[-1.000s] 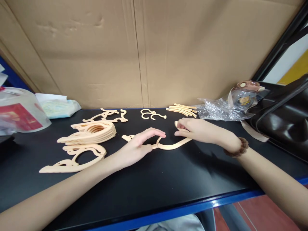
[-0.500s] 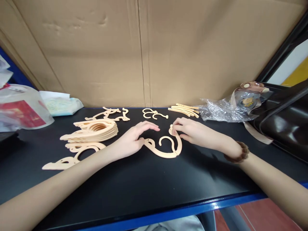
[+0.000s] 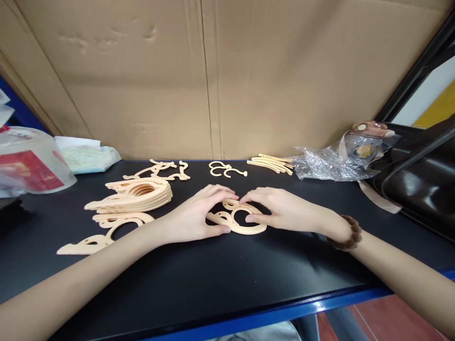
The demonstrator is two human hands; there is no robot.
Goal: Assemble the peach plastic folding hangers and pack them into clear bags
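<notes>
A beige folding clothes hanger lies on the black table between my hands, its two arms folded together around its curved hook. My left hand grips its left end, thumb in front and fingers behind. My right hand holds the upper right arm, with the thumb over the ring-shaped middle. To the left is a stack of folded beige hangers. Closer to me lies one more folded hanger, partly hidden by my left forearm.
Loose hanger arms, small hooks and thin beige bars lie along the back by a cardboard wall. Crumpled clear plastic and a black bag are at right. A plastic tub and a soft pack stand left.
The hanger's right arm has swung leftward and folded in over the hook. My right hand moved left with it, and my left hand closed on the left end.
</notes>
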